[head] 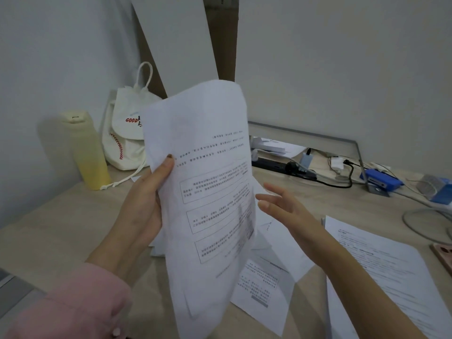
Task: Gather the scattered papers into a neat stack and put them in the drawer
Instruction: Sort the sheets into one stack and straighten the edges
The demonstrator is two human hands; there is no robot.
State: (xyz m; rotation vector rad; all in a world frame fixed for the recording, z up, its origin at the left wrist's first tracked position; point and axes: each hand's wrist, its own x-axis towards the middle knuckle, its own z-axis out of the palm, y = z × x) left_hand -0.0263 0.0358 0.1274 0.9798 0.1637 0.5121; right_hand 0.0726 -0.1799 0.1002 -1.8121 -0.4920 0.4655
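My left hand (144, 201) grips a sheaf of printed papers (208, 192) by its left edge and holds it upright above the wooden desk (61, 228), text upside down. My right hand (286, 211) hovers just right of the sheaf, fingers spread, holding nothing. More printed sheets lie flat on the desk: some overlapping ones (266, 277) under the held sheaf and a larger sheet (391, 277) at the right. No drawer is in view.
A yellow bottle (85, 150) and a white drawstring bag (124, 133) stand at the back left by the wall. A black power strip (281, 165), cables, a blue device (380, 181) and a monitor foot crowd the back right. A pink object (444, 255) lies at the right edge.
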